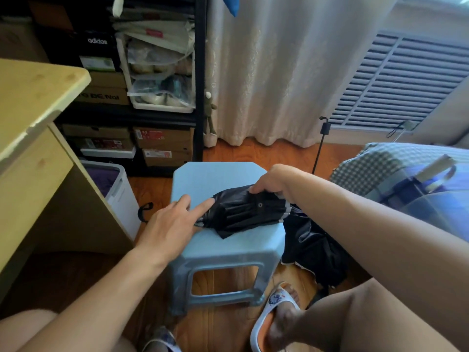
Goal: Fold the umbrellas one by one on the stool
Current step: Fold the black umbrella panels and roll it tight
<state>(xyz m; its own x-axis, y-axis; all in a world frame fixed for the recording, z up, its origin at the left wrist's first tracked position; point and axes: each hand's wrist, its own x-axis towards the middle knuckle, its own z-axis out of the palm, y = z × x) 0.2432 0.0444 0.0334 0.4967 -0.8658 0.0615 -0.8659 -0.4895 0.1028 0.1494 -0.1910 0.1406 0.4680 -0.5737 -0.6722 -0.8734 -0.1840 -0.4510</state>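
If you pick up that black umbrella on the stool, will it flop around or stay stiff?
Probably both. The black umbrella shows straight ribs under its bundle, so the middle should stay stiff. A loose fabric corner hangs out in front, so the cloth likely flops. Its shiny fabric may slide on the smooth stool.

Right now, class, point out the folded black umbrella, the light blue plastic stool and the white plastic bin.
Folded black umbrella [243,212], head view, canopy middle.
Light blue plastic stool [218,176], head view, bare seat.
White plastic bin [121,196], head view, side wall.
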